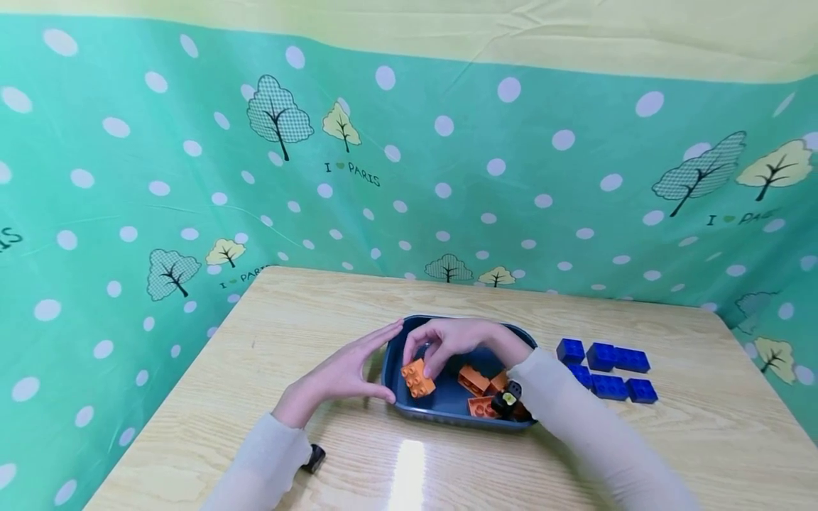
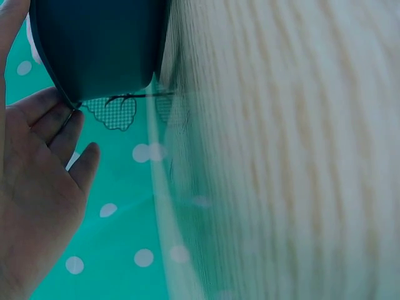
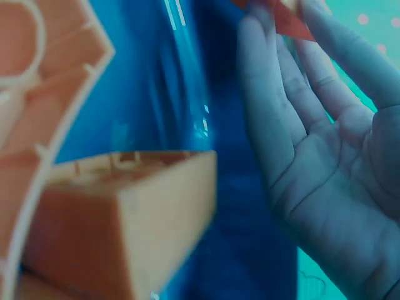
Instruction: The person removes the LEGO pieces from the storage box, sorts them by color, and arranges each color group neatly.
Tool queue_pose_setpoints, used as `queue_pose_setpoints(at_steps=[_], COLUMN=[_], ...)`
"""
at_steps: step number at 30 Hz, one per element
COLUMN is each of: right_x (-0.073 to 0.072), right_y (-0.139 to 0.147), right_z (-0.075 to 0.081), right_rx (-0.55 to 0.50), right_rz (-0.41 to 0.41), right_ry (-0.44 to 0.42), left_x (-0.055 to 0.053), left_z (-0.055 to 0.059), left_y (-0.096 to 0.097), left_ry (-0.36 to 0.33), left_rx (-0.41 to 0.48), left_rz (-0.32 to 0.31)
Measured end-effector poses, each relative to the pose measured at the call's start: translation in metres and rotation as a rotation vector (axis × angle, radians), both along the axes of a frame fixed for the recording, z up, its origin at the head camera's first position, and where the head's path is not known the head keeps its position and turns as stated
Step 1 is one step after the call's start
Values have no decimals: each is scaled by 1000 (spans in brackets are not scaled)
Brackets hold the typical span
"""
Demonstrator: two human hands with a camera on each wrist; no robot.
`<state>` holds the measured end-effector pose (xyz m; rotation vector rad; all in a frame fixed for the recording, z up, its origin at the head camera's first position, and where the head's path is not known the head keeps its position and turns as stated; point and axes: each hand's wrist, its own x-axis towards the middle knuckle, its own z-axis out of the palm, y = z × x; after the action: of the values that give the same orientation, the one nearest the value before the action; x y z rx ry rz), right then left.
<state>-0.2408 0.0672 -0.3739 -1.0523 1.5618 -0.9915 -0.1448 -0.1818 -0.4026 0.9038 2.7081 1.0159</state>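
Observation:
My right hand (image 1: 452, 342) reaches into a dark blue tub (image 1: 456, 421) and pinches an orange building brick (image 1: 418, 379) near the tub's left side, its studs facing the head view. In the right wrist view only a corner of that brick (image 3: 294, 24) shows at the fingertips. Several other orange bricks (image 1: 473, 381) lie at the tub's right, partly hidden by the right wrist. My left hand (image 1: 341, 372) is spread along the tub's left end, thumb toward the front corner. The left wrist view has its fingertips right at the rim of the tub (image 2: 100, 50).
To the right of the tub, several blue bricks (image 1: 609, 387) stand in two rows on the wooden table (image 1: 307, 298). A green dotted curtain (image 1: 358, 213) hangs behind the table and along its left side. Each wrist wears a small black device (image 1: 314, 458).

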Motion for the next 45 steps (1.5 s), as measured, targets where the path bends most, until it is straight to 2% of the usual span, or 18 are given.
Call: queue_pose_setpoints(at_steps=[4, 11, 17, 25, 31, 38, 45], right_x=[2, 11, 24, 41, 52, 64, 83], right_y=[13, 35, 55, 95, 137, 188, 228], right_z=[12, 36, 59, 80, 82, 72, 62], right_rx=[-28, -148, -188, -215, -294, -400, -384], right_rz=[-92, -201, -286, -432, -555, -626, -758], right_ry=[15, 138, 196, 216, 220, 267, 302], left_x=[-1, -3, -3, -3, -3, -2, -4], left_z=[0, 0, -1, -1, -1, 0, -1], left_y=[1, 1, -1, -1, 0, -1, 0], left_ry=[-11, -17, -33, -1, 8, 13, 20], left_rx=[-3, 1, -5, -4, -1, -7, -11], left_rz=[0, 8, 27, 12, 2, 2, -4])
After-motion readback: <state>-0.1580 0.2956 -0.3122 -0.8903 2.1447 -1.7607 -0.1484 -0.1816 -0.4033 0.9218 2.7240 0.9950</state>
